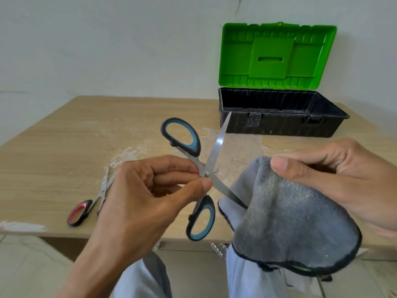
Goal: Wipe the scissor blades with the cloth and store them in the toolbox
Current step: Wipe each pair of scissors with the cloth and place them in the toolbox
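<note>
At mid-frame the left hand (148, 190) pinched the open blue-handled steel scissors (205, 173) at the pivot; one blade (228, 192) slanted down-right, its tip meeting the grey fleece cloth (290, 214) clutched by the right hand (343, 175), the nearer one. The green-lidded black plastic toolbox (279, 125) stood open at upper right, well apart

A: How many pairs of scissors are counted?
B: Two are counted: one steel-bladed pair with blue-and-black plastic loop handles (206, 168) and one steel-bladed pair with pink-and-black plastic handles (86, 208).
A: How many cloths are seen?
B: One grey fuzzy cloth with dark stitched edging (290, 222) is seen.
A: And toolboxes?
B: One rectangular plastic toolbox with a black base and a bright green lid (279, 126) is counted.
A: What else is tallied?
B: One light wooden table (64, 147) is tallied, and two bare hands are counted: one left hand (146, 190) and one right hand (343, 179).
</note>
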### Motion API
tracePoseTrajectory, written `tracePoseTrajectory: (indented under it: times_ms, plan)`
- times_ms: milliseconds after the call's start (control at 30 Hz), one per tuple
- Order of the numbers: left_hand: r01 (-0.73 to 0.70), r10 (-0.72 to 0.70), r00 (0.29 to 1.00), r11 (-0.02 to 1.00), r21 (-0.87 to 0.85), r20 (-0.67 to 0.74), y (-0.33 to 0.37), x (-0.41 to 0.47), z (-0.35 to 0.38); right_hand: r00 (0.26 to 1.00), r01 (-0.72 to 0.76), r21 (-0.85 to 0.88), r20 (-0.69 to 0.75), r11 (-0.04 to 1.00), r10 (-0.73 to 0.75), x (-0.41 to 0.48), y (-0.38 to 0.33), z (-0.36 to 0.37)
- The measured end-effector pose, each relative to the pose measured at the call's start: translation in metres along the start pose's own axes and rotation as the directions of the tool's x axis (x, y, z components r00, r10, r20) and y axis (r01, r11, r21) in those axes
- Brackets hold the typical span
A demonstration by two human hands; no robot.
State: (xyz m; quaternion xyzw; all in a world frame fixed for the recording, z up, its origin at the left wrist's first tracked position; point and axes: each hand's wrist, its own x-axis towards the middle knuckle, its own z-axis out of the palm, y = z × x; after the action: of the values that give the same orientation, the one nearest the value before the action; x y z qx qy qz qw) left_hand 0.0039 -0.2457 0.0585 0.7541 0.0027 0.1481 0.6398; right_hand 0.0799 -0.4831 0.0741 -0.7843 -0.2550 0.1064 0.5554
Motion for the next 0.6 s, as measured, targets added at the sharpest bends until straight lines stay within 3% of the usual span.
tracePoseTrajectory:
  times_ms: [100,233,400,600]
  plan:
    - [0.041,-0.041,0.999,0.997,-0.068,0.002,-0.001,-0.001,0.007,1.0,-0.009,-0.015,0.009,1.0,0.009,0.003,-0.001,0.015]
    - [0.079,-0.083,0.996,0.985,-0.151,-0.019,-0.005,0.0,0.009,0.982,0.003,-0.174,0.186,0.985,0.03,0.004,0.008,0.035]
    - [0.162,-0.16,0.987,0.967,-0.198,0.029,-0.013,-0.001,0.006,0.986,0.092,-0.177,0.153,0.98,-0.065,0.002,0.017,0.036]
    - [0.234,-0.23,0.972,0.95,-0.208,0.046,-0.018,-0.002,0.01,0.984,0.071,-0.194,0.175,0.978,-0.036,0.0,0.02,0.031]
